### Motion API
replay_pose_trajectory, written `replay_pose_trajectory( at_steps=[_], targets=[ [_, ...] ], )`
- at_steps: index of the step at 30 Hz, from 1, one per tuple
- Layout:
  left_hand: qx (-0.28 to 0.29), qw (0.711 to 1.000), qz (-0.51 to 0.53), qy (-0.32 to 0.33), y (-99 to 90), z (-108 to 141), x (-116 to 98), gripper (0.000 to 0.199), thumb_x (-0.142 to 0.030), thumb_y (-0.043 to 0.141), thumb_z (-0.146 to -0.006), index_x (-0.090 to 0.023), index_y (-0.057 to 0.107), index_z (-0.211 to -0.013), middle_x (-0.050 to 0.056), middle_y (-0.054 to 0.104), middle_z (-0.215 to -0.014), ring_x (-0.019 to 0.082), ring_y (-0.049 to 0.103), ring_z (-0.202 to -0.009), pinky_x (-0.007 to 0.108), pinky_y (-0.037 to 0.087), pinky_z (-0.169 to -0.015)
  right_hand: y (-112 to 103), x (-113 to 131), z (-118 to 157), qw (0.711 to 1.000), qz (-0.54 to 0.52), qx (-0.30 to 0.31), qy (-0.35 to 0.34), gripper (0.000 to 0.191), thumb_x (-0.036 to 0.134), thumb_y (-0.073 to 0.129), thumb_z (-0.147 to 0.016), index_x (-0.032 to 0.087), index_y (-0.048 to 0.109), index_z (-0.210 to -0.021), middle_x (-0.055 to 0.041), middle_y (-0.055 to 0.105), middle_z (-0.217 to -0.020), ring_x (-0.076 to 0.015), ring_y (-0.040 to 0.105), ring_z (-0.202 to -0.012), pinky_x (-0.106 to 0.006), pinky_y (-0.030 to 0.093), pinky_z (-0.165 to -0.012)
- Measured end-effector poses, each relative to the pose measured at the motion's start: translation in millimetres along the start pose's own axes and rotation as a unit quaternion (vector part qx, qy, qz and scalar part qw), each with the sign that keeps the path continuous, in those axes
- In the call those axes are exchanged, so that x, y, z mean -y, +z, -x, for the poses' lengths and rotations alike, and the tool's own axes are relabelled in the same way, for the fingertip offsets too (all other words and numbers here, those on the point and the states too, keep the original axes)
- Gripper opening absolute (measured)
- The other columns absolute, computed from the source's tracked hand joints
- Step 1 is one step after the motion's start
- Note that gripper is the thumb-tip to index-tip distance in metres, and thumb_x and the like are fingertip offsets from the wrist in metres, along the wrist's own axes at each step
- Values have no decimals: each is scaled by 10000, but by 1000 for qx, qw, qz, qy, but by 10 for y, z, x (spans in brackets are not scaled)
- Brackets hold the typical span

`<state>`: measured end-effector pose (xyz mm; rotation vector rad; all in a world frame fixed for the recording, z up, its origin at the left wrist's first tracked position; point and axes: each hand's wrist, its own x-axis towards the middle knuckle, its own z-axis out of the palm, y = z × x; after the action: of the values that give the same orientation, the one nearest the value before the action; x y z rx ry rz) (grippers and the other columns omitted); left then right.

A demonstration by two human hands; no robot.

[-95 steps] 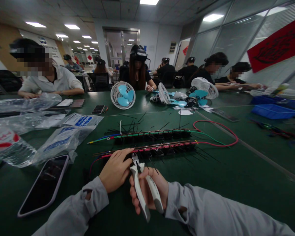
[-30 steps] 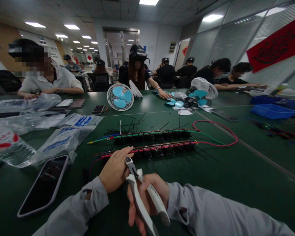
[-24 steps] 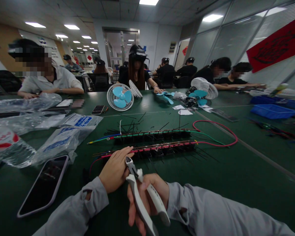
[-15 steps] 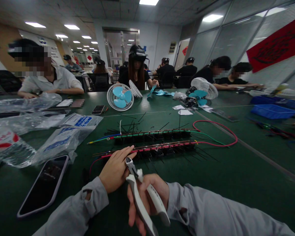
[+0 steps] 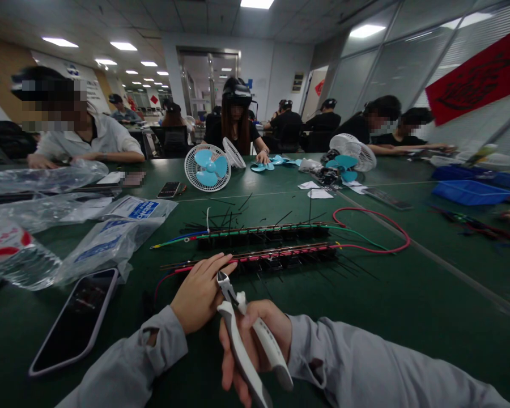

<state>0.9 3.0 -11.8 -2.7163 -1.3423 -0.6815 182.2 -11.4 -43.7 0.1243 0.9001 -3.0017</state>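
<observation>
My right hand (image 5: pixel 266 328) is closed around white-and-grey diagonal cutters (image 5: pixel 238 331), whose handles are spread and whose jaws point up and away from me. Just left of the jaws, my left hand (image 5: pixel 198 294) lies flat with fingers stretched over the left end of the nearer wire bundle (image 5: pixel 276 256). This bundle has red wires running along a black holder, with thin black cable-tie tails sticking out. Behind it lies a second, similar wire bundle (image 5: pixel 263 228) with green wire and upright black tails. What lies under my left palm is hidden.
A phone (image 5: pixel 76 320), a water bottle (image 5: pixel 15 249) and plastic bags (image 5: pixel 110 235) lie on the left. A red cable loop (image 5: pixel 408 238) extends right. Farther off are a fan (image 5: pixel 207 168), blue trays (image 5: pixel 471 192) and several people seated around the green table (image 5: pixel 386 334).
My hands and the cutters stay in place. Across the table, a person's hand has lowered a blue fan blade onto the tabletop.
</observation>
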Motion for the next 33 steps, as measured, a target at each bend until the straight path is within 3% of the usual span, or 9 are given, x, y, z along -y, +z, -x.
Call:
replay_pose_trajectory(
  at_steps=[9,19,26,33],
  targets=[
    [-10,1000,6,-7,9,7,2,600,-138,509,-786,-222,391,-1368,103,476,-1349,276,425,-1235,466,343,-1024,42,23,11,1000,-1,4,-8,518,467,390,-573,129,438,-963,-183,643,-857,-284,626,-689,-459,447,-627],
    [18,1000,-10,7,-15,-13,1,582,-157,512,-807,-231,388,-1372,60,426,-1418,279,350,-1291,474,329,-1027,76,52,13,1000,-10,-5,15,490,429,366,-571,126,418,-953,-182,642,-855,-283,624,-686,-461,433,-672],
    [8,1000,-1,-4,-4,-2,-4,579,-149,515,-796,-216,405,-1360,87,410,-1417,279,351,-1296,470,321,-1039,85,57,16,999,-15,32,-4,494,437,396,-587,123,449,-965,-177,645,-857,-284,634,-697,-438,446,-641],
    [-15,1000,11,-16,18,5,2,470,-144,498,-796,-147,478,-1266,136,422,-1395,278,370,-1289,464,327,-1050,59,36,9,1000,1,14,-11,497,451,387,-588,121,450,-954,-181,645,-860,-281,631,-693,-456,449,-647]
  ],
)
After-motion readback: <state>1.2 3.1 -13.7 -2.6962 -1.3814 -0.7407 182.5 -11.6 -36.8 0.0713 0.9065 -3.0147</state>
